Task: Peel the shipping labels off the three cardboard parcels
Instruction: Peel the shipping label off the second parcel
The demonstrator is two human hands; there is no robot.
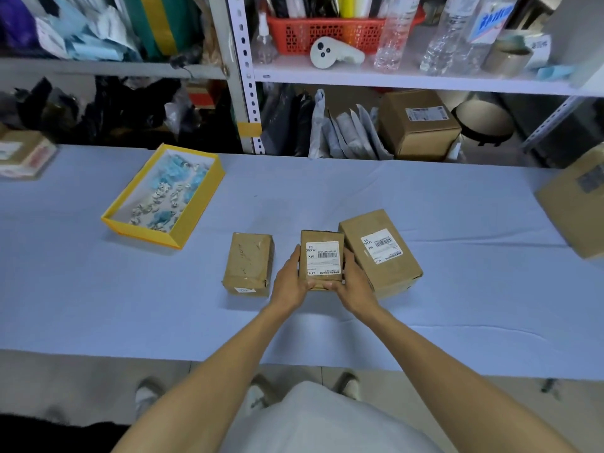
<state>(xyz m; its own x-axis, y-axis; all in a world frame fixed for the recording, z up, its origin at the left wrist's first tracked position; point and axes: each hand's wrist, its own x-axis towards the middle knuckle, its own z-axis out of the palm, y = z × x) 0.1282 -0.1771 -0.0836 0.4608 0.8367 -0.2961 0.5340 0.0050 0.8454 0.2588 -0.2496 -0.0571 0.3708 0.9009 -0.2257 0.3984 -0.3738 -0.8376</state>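
Note:
Three cardboard parcels lie side by side on the pale blue table (98, 289). The middle parcel (322, 237) carries a white shipping label (323, 258) on its top face. My left hand (291, 282) grips its left side and my right hand (351, 282) grips its right side, thumbs at the near edge. The left parcel (249, 263) shows a bare top with scuff marks and a small white sticker (244, 290) on its near face. The larger right parcel (380, 253) bears a white barcode label (380, 245) on top.
A yellow-rimmed tray (163, 194) with crumpled label scraps sits at the back left. More boxes stand at the far left (23, 155) and right edge (575, 204). Behind the table, metal shelving (243, 93) holds bags, bottles, a red basket (327, 34) and another box (418, 125).

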